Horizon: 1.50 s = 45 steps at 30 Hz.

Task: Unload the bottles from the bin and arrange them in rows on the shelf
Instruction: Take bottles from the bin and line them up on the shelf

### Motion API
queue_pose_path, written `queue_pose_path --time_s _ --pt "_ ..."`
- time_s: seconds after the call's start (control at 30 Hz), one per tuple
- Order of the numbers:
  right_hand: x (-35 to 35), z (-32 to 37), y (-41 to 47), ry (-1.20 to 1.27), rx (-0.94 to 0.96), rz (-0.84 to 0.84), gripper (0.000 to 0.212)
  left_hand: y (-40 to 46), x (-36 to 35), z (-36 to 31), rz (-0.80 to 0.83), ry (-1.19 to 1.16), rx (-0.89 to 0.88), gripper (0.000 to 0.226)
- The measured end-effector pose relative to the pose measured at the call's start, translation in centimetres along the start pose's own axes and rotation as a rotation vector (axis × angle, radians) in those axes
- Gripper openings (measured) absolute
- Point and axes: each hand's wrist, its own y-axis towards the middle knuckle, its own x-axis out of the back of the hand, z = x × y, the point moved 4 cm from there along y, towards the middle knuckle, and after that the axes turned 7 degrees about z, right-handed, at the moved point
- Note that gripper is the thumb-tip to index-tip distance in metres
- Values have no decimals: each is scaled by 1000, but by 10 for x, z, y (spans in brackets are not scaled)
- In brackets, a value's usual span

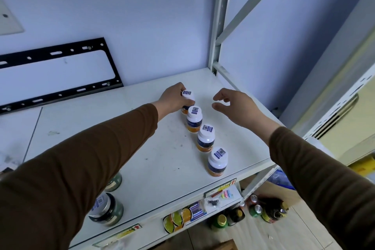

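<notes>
Several white-capped bottles with blue and orange labels stand in one row running front to back on the white shelf [142,148]. My left hand [172,98] grips the farthest bottle [187,95] from the left, and that bottle stands on the shelf. Behind it in the row come a second bottle [194,118], a third bottle [206,138] and the nearest bottle [217,161]. My right hand [233,105] hovers to the right of the row, fingers loosely curved, holding nothing. The bin is out of view.
Two green glass jars [106,209] with metal lids stand at the shelf's front left, partly under my left sleeve. A grey shelf upright [220,26] rises at the back right. Bottles and cans [263,209] sit on the floor below right.
</notes>
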Motion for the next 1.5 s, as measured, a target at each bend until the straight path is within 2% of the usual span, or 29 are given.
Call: queue_pose_path --time_s 0.13,0.23,0.53,0.87,1.17,1.37,1.5 --pt "0 3 -4 5 -1 5 24 -8 7 2 22 -86 25 57" --pt "3 7 -9 46 6 -12 24 -22 23 2 -36 -123 8 65" --pt "16 55 -50 15 92 -109 26 -98 67 -11 -165 6 -124 52" --pt "-2 108 -168 -53 84 -186 33 -235 68 -31 -210 123 -363 47" --pt "-44 89 -285 -42 4 -157 50 -330 -5 -21 -140 80 -441 41" --pt "-65 40 -348 -84 -51 -75 50 -367 -90 -20 -40 -8 -396 40" --pt "-91 -10 -396 -74 -76 13 51 -391 -162 -15 22 -25 -283 42"
